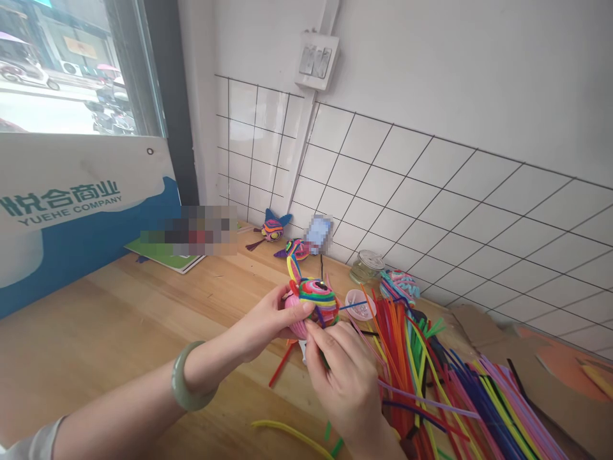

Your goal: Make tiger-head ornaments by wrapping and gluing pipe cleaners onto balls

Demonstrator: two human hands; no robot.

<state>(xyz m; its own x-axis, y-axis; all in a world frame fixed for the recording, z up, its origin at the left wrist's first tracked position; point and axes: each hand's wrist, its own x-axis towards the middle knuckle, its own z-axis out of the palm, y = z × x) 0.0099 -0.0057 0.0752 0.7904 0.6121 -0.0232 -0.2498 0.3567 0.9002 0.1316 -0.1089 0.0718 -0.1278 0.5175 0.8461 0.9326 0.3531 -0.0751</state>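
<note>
My left hand [280,314] is closed around a striped pipe-cleaner figure [320,296] in many colours, with a pink ribbed side, a dark round eye and a yellow-edged ear-like loop on top. My right hand [342,370] has its thumb and index finger pinched at the figure's lower front. Whether a loose stem end lies between those fingertips is hidden. A blue pipe cleaner [353,306] sticks out to the right of the figure. Below the hands, a yellow pipe cleaner [287,429] and a red one [281,365] lie on the wooden table [211,319].
Bundles of coloured pipe cleaners [397,338] cover the right side. Behind stand two finished figures [272,229], a glass jar [366,265], a small pink dish [359,305] and a twisted blue-pink piece [401,286]. Cardboard [531,377] lies far right; a printed board [86,217] stands left.
</note>
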